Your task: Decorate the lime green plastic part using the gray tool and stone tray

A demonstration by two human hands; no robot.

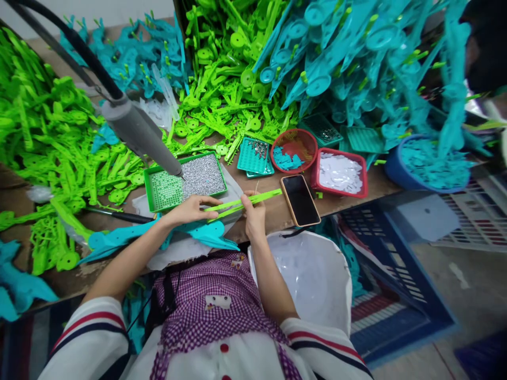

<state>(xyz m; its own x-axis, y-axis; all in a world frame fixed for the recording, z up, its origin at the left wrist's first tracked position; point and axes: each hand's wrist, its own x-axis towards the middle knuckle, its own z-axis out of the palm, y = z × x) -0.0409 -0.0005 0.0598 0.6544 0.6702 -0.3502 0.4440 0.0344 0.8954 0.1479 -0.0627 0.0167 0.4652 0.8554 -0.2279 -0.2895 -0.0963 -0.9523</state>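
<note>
Your left hand (194, 209) and right hand (255, 214) grip green plastic (268, 196) (piece count unclear). Beyond one phone (301, 200) sit two red containers (339, 192).

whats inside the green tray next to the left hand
Many small silvery pieces lie toward the right of the green tray; its left part shows a dotted green surface. The grey tool hides a little, and whatever lies beneath the pieces is covered.

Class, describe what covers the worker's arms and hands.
The left sleeve and right sleeve are white, ending near the elbow, each striped red and navy near the cuff. The forearms are bare. The left hand and right hand are ungloved.
</note>
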